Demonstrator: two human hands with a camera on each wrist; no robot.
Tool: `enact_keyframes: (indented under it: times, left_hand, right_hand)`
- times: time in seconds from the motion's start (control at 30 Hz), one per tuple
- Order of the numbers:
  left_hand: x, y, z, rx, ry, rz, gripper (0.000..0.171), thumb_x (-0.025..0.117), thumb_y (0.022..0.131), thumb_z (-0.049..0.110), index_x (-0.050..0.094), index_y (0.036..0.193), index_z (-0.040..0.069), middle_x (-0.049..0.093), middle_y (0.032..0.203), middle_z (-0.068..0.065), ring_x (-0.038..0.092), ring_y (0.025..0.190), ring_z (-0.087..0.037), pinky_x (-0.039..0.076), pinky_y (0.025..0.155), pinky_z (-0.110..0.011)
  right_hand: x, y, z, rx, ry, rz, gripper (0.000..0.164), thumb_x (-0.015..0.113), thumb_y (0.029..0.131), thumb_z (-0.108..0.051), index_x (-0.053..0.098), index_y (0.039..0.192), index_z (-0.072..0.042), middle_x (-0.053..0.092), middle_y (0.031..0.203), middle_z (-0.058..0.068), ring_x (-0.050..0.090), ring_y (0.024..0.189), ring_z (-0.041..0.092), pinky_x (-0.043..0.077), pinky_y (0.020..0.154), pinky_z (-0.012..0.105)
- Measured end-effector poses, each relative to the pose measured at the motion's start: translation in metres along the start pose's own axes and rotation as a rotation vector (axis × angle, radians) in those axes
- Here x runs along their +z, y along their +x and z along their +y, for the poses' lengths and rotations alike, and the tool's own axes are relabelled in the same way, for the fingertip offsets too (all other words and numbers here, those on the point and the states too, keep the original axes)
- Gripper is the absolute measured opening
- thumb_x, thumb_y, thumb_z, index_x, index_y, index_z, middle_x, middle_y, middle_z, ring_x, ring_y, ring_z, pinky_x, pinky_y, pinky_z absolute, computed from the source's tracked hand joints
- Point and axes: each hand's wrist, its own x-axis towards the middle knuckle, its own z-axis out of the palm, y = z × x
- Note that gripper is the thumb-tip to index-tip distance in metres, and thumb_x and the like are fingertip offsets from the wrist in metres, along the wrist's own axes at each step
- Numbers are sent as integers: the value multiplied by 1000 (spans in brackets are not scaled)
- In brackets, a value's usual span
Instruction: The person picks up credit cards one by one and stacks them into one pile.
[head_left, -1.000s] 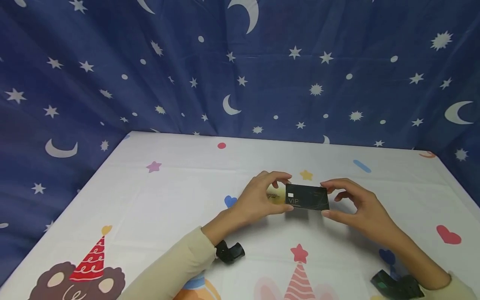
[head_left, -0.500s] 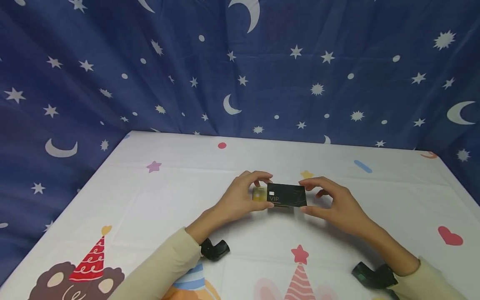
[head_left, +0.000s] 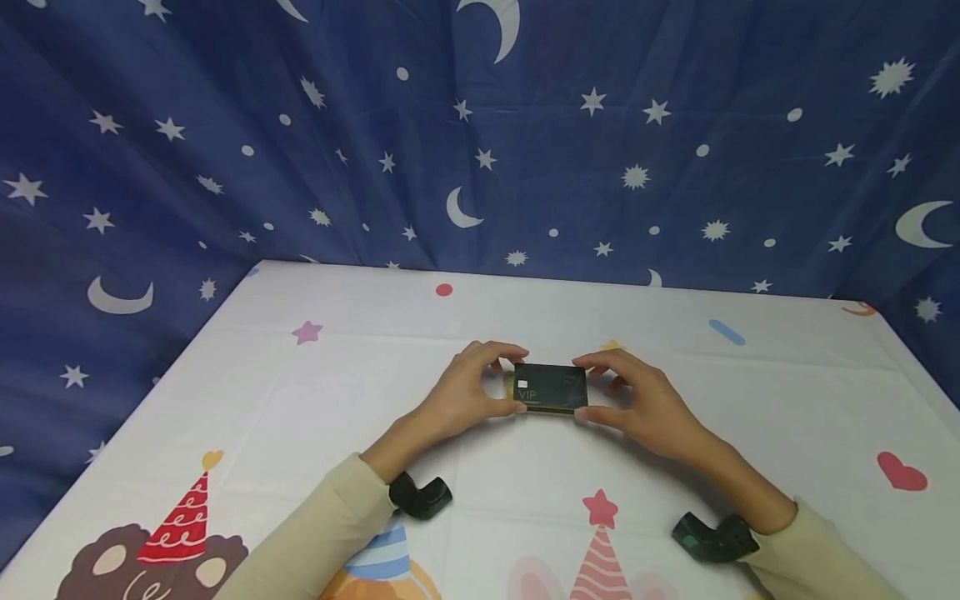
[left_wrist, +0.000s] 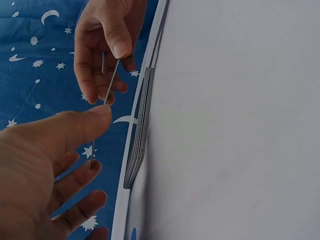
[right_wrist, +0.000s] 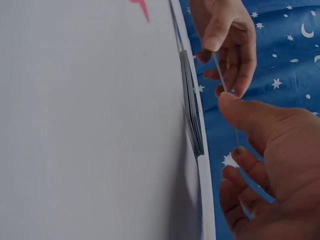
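Observation:
A black card [head_left: 551,389] printed "VIP" spans the gap between the hands in the head view. My left hand [head_left: 468,385] pinches its left end between thumb and fingers. At the other end my right hand [head_left: 633,404] pinches it the same way. Both wrist views show this card edge-on as a thin line, held apart from a stack of cards [left_wrist: 140,130] lying flat on the table. From the head, the held card covers most of that stack; only a yellow strip shows at its left.
The white tablecloth [head_left: 360,383] has printed stars, hearts and animals in party hats. Behind it hangs a dark blue curtain [head_left: 375,108] with moons and stars. A black device sits at the left wrist [head_left: 422,497] and another at the right wrist [head_left: 716,537].
Both hands have moved left with the black card, which now overlaps the stack and hides most of the yellow card beneath. The stack itself has stayed in about the same place.

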Motion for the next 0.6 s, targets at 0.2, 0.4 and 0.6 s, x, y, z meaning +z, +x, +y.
enact_keyframes:
  times: [0.2, 0.4, 0.6]
  left_hand:
    - [1, -1, -9, -1, 8, 3, 63, 87, 69, 18, 60, 126, 13, 61, 116, 5, 50, 98, -18, 35, 90, -40]
    - [3, -3, -15, -6, 17, -1, 62, 87, 69, 19, 61, 125, 14, 61, 118, 4, 52, 102, -18, 34, 92, -42]
    - [4, -2, -18, 5, 30, -11, 61, 86, 70, 20, 62, 125, 14, 62, 114, 4, 51, 101, -18, 32, 93, -43]
  right_hand:
    - [8, 3, 4, 19, 0, 8, 63, 87, 70, -18, 60, 126, -18, 60, 111, -5, 55, 96, 17, 46, 82, 37]
    - [17, 2, 8, 40, -7, -2, 58, 86, 71, -19, 61, 124, -21, 58, 118, -6, 54, 102, 14, 47, 86, 36]
    - [19, 3, 10, 34, -29, -5, 58, 85, 72, -19, 61, 125, -21, 58, 119, -5, 53, 103, 14, 48, 85, 36]
